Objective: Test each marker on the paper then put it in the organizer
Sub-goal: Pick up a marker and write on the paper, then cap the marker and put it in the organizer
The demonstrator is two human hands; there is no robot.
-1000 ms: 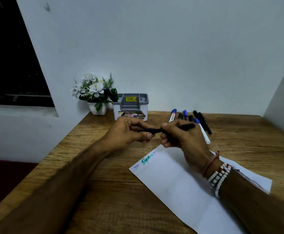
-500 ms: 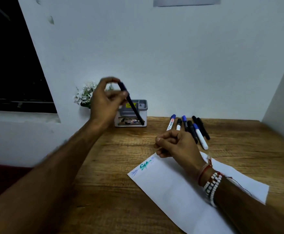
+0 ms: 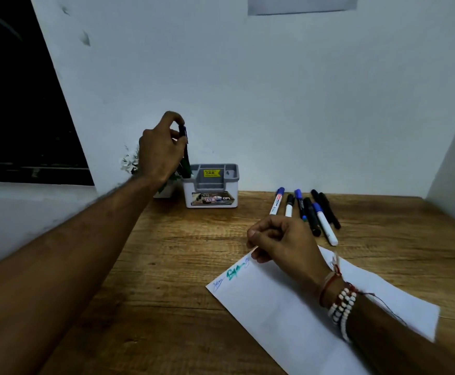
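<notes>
Left hand (image 3: 161, 150) fingers pinch the marker (image 3: 184, 147) upright at the organizer's (image 3: 211, 185) left end. Right hand (image 3: 283, 242) rests on the paper (image 3: 275, 307), fingers curled, empty.

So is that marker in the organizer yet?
Partly in: the marker stands nearly upright, lower end inside the organizer at its left compartment, and the left hand pinches its top.

Markers (image 3: 325, 224) roughly eight; organizer (image 3: 231, 169) one; paper sheet (image 3: 275, 307) one.
</notes>
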